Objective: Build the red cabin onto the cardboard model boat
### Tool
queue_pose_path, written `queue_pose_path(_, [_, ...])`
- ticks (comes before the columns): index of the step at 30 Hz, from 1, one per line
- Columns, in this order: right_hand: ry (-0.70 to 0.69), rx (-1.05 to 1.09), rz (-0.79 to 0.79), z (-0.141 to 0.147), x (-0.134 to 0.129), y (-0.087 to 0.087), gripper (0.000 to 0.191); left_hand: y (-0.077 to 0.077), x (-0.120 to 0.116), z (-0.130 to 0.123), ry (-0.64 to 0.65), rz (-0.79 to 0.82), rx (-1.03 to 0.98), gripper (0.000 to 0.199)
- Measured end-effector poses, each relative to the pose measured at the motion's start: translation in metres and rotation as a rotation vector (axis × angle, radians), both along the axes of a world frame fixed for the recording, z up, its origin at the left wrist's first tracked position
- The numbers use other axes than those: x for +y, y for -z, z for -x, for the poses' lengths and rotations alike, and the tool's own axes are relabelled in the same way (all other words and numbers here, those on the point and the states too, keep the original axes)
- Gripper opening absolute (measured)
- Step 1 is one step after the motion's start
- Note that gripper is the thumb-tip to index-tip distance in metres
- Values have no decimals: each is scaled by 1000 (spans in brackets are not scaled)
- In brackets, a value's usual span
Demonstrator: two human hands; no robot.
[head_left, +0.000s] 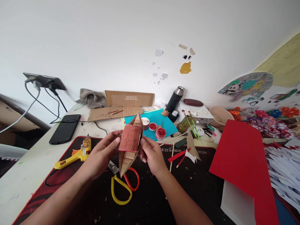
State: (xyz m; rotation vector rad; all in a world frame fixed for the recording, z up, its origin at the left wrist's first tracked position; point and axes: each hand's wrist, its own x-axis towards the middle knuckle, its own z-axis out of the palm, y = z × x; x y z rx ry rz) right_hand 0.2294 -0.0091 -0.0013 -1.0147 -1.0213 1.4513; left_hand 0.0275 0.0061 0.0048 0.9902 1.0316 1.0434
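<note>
Your table (21, 178) carries a dark mat (194, 193) across the frame's bottom, with a red sheet (241, 156) lower right. At centre you hold the boat-shaped cardboard piece (130, 139), left hand (105, 148) gripping its left side, right hand (152, 154) its right, each grip pinching thumb-to-fingers. Scissors (113, 168) lie lower centre; a red paint pot (160, 132) sits right of centre.

The boat-shaped brown cardboard piece (127, 159) has rough, corrugated edges; its curved red cover (130, 138) looks matt and streaky. The yellow plastic glue gun (82, 155) is smooth, the crumpled grey cloth (92, 98) rough, the tall black flask (174, 99) capped in shiny metal.
</note>
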Motion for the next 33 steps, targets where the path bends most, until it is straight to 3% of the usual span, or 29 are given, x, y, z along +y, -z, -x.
queue_pose_path(6, [-35,-7,20,-1,-1,5,65,-4,0,-1,70,80,-23,67])
queue_pose_path(14, [42,19,25,-2,-4,13,65,-7,-1,-5,70,158,-123,57])
queue_pose_path(17, [84,-20,8,-7,-9,13,74,-6,2,-6,23,113,-129,61])
queue_pose_path(22, [30,-117,-33,-12,-16,15,84,-4,4,-11,-22,2,-102,71])
queue_pose_path(27, [12,-167,-129,-11,-13,10,75,4,-1,-15,-33,-123,34,65])
queue_pose_path(33, [-35,-63,-122,-8,-10,7,63,8,-7,-20,-17,-146,138,62])
